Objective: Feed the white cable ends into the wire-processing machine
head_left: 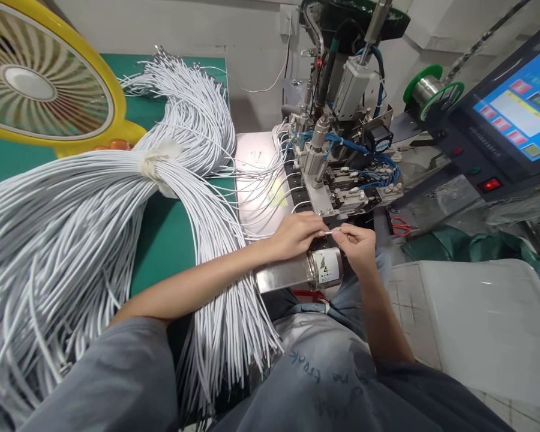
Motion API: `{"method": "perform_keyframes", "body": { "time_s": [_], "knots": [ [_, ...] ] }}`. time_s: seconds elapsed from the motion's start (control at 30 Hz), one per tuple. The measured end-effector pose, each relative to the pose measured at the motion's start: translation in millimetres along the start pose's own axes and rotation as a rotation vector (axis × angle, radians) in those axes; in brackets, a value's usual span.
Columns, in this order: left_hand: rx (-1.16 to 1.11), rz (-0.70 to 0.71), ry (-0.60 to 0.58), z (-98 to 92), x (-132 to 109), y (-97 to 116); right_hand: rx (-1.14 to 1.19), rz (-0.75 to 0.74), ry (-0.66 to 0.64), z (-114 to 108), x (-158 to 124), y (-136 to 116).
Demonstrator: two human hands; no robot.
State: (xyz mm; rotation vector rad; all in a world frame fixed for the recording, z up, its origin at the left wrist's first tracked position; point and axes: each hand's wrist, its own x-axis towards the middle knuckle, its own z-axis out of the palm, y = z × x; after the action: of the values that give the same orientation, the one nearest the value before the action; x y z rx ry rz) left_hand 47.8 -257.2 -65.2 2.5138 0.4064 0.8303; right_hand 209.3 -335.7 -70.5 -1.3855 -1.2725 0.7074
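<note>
Both hands meet at the front edge of a bench machine with metal cylinders and blue air tubes. My left hand is closed, pinching a thin white cable near its end. Close by on the right, my right hand pinches the tip of that cable; the fingertips hide its exact end. Below the hands is a metal piece with a labelled block. Several white cables run from the machine across a pale plate at the left.
A large tied bundle of white cables covers much of the green table. At the upper left stands a yellow fan. To the right are a control screen, a wire spool, red-handled scissors and a white bin.
</note>
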Motion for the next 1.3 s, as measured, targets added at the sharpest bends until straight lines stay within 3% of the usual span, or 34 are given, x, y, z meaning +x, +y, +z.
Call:
{"method": "perform_keyframes", "body": {
  "time_s": [0.17,0.43,0.53,0.8,0.9,1.13,1.2,1.3],
  "knots": [
    [0.151,0.095,0.036,2.1,-1.6,0.4,-0.059,0.035,-0.075,-7.4,1.6,0.2],
    [0.015,-0.038,0.07,5.3,-2.6,4.7,0.074,0.066,0.208,21.0,-12.9,-5.3],
    [0.028,-0.04,0.081,5.8,-2.8,4.5,0.106,0.073,0.24,25.2,-13.9,-6.7],
    [0.39,0.174,0.123,4.5,-2.3,2.2,-0.01,0.09,-0.007,-1.3,-1.2,-1.9],
    [0.379,0.188,0.125,4.9,-2.5,3.0,-0.054,0.071,-0.037,-4.9,0.6,-0.2],
    [0.052,-0.002,0.165,7.0,-2.9,5.8,0.099,0.048,0.16,19.5,-9.9,-1.2],
    [0.038,-0.013,0.165,5.9,-2.6,6.0,0.097,0.016,0.222,26.7,-13.7,0.0],
    [0.178,0.038,0.125,2.6,-1.6,5.7,-0.105,-0.12,0.307,28.3,-16.9,2.0]
  ]
}}
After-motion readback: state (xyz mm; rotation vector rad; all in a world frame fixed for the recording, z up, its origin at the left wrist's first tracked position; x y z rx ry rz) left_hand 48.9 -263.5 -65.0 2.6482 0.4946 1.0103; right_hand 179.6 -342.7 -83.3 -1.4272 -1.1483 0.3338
